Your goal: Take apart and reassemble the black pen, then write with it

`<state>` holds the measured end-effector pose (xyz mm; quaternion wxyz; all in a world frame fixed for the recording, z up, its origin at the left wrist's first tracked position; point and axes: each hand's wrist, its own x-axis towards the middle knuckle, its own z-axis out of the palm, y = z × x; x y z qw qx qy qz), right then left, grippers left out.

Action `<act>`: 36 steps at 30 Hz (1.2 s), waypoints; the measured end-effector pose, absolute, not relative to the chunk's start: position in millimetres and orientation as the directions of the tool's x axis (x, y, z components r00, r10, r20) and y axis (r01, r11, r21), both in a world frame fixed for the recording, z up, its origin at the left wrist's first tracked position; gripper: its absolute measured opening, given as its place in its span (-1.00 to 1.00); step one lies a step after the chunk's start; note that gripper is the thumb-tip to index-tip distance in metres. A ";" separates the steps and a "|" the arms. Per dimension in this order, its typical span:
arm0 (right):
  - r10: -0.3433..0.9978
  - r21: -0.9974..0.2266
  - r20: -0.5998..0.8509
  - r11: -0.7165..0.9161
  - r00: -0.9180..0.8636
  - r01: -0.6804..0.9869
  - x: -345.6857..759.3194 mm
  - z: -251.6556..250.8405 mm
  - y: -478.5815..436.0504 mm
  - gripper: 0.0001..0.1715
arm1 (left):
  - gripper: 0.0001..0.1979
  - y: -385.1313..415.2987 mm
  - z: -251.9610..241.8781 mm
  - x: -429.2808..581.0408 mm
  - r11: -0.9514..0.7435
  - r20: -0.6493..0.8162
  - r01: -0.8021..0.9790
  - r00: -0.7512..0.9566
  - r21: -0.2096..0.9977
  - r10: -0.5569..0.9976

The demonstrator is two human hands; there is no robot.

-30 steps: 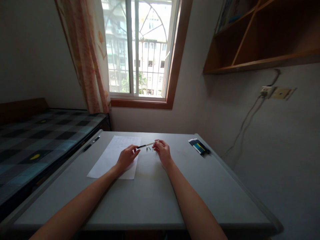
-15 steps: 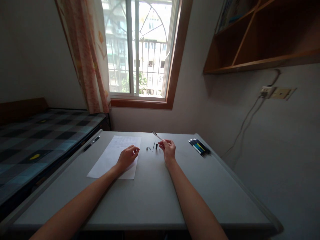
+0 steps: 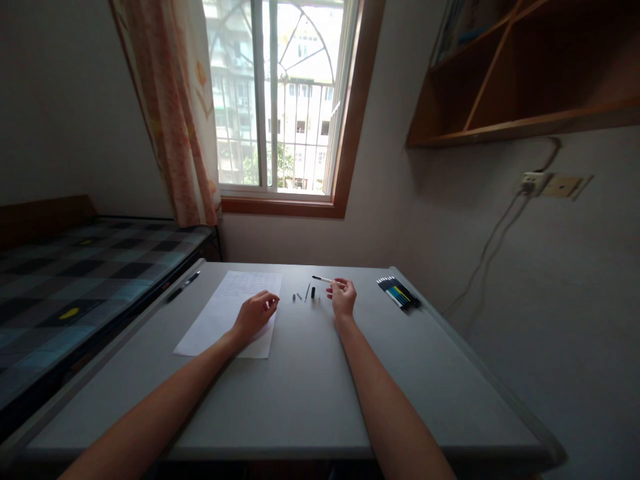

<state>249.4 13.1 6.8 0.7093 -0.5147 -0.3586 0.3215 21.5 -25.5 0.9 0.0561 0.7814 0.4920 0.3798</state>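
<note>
My right hand pinches the white barrel of a pen, which lies almost level and points left just above the grey table. A few small dark pen parts lie on the table between my hands. My left hand rests on the right edge of a white sheet of paper, fingers curled and thumb near the fingertips. Whether anything is in that hand cannot be made out.
A pack of pens lies at the table's back right. A black pen sits on the left rim. A bed with a checked cover stands to the left. A window, curtain and wall shelf are behind.
A second ago both hands held the pen together. The left hand let go and stayed on the paper. The right hand moved right with the barrel, and a small dark part now lies on the table.
</note>
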 end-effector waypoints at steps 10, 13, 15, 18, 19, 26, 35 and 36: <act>0.820 -0.950 0.303 0.218 0.485 0.226 259.8 0.0 16.3 -0.77 | -0.82 -27.4 3.5 22.5 -0.508 0.535 0.716 0.222 0.478 0.815; 0.822 -0.942 0.310 0.197 0.478 0.271 262.2 -1.9 17.8 -0.77 | -0.82 -28.2 4.5 23.4 -0.501 0.529 0.718 0.217 0.482 0.820; 0.820 -0.934 0.315 0.176 0.479 0.312 263.6 -2.0 17.8 -0.76 | -0.81 -28.3 4.5 23.7 -0.498 0.526 0.721 0.217 0.482 0.822; 0.817 -0.908 0.318 0.116 0.481 0.403 265.4 1.2 14.8 -0.78 | -0.82 -28.0 4.0 23.4 -0.501 0.524 0.720 0.222 0.481 0.822; 0.817 -0.892 0.320 0.089 0.479 0.444 265.9 2.9 13.0 -0.79 | -0.82 -27.8 3.7 23.2 -0.504 0.525 0.719 0.225 0.480 0.821; 0.848 -0.754 0.299 -0.071 0.437 0.654 267.2 11.1 2.1 -0.78 | -0.82 -26.7 3.2 22.2 -0.510 0.529 0.716 0.230 0.476 0.817; 0.867 -0.643 0.255 -0.180 0.429 0.744 269.0 10.6 -1.5 -0.75 | -0.81 -27.1 3.4 22.8 -0.507 0.536 0.730 0.227 0.459 0.813; 0.870 -0.629 0.248 -0.190 0.426 0.754 269.8 10.3 -1.9 -0.75 | -0.81 -27.3 3.7 22.8 -0.508 0.538 0.728 0.227 0.460 0.812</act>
